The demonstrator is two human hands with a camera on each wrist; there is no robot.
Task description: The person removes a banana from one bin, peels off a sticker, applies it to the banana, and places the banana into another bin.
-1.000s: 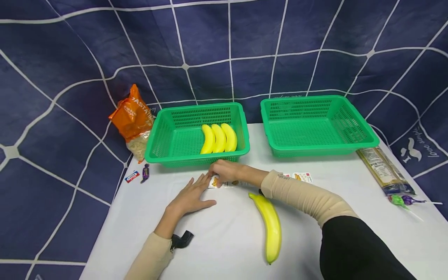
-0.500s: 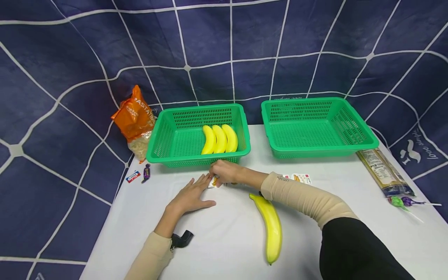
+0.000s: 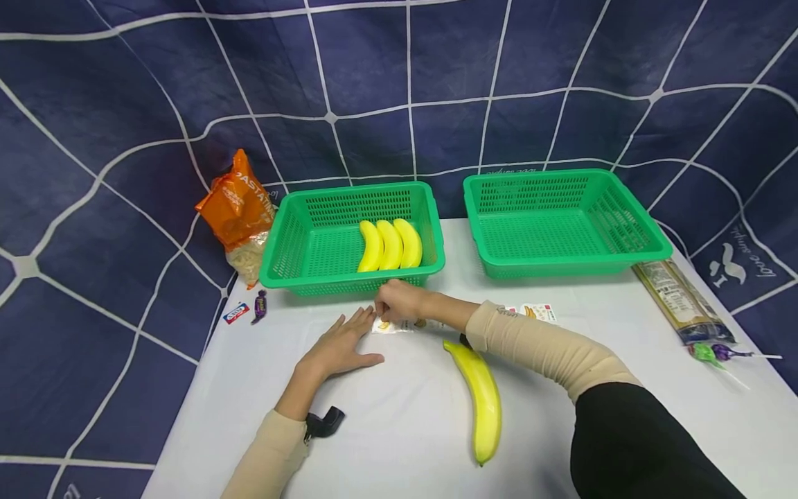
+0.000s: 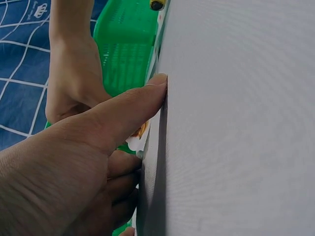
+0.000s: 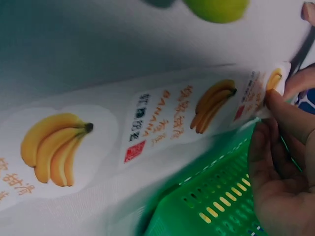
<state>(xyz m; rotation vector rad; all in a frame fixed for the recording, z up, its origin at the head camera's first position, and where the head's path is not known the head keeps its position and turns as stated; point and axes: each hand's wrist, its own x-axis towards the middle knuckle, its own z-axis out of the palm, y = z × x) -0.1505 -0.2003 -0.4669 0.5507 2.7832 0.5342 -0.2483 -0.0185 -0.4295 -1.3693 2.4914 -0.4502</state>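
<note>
While I scan from the left, a dark blue cloth with white grid lines drapes behind and beside the white counter (image 3: 386, 430). An orange snack bag (image 3: 238, 208) leans at the far left edge, two small candies (image 3: 247, 310) below it. My left hand (image 3: 339, 346) lies flat, fingers straight and spread. Next comes a green basket (image 3: 299, 242) holding three bananas (image 3: 391, 244). My right hand (image 3: 399, 303) pinches the sticker strip (image 5: 162, 118) just before that basket — fingers clamped on its end. A loose banana (image 3: 483, 402) lies nearer me; a second green basket (image 3: 561, 222) stands at right.
</note>
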